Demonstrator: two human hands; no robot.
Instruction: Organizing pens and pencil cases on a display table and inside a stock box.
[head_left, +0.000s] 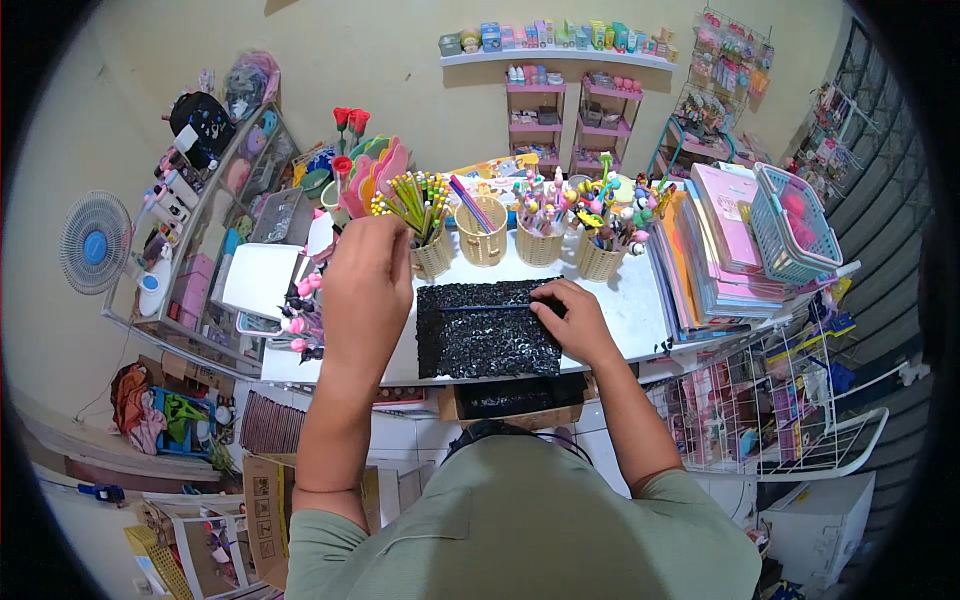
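Observation:
A sheet of black bubble wrap (487, 341) lies flat on the white table before me. Across its upper part runs a thin dark blue pencil or stick (484, 307). My right hand (574, 315) rests on the sheet's right side, thumb and fingertips at that stick's right end. Raised in front of the leftmost woven cup (433, 259) is my left hand (371, 274), its fingers bent downward together. What it may hold is hidden behind the hand. That cup is full of yellow-green pencils (420, 202). Another woven cup (482, 244) beside it holds a few purple and blue pencils (471, 204).
Two more cups (540, 247) hold figure-topped pens. Stacked folders and notebooks (724, 262) and a blue basket (795, 225) stand at right. A white box (260, 277) sits at left. Below the table's front edge, a cardboard box (448, 405) contains black material.

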